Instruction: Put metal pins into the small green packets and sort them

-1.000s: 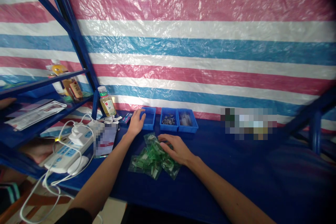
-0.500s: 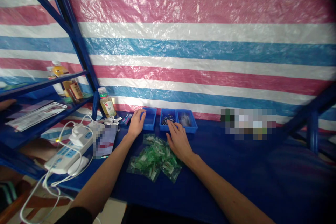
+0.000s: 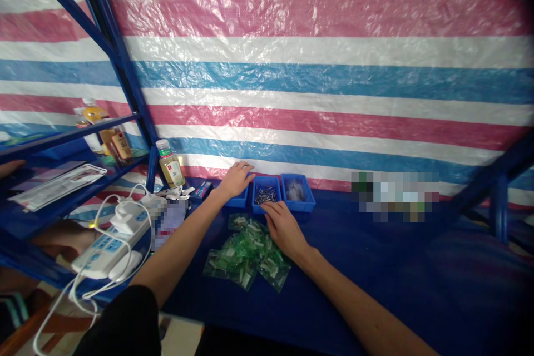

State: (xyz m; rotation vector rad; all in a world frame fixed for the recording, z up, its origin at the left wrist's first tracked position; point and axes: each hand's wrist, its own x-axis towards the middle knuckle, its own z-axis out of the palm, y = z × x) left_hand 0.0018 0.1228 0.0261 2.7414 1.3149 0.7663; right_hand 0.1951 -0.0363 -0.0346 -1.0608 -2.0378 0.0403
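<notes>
Resting loosely arched over the back rim of a small blue plastic tray [image 3: 237, 198], the left hand [image 3: 236, 179] hides part of that tray, so I cannot tell whether its fingers grip anything. The open right hand [image 3: 283, 229] lies flat and seems empty, its fingertips [image 3: 267, 207] just beside a matching blue plastic tray [image 3: 255, 194] of small metal pins [image 3: 265, 196]. Its palm sits just above a heap of clear plastic bags with green parts [image 3: 240, 258], which lie on a dark blue tabletop [image 3: 375, 267].
</notes>
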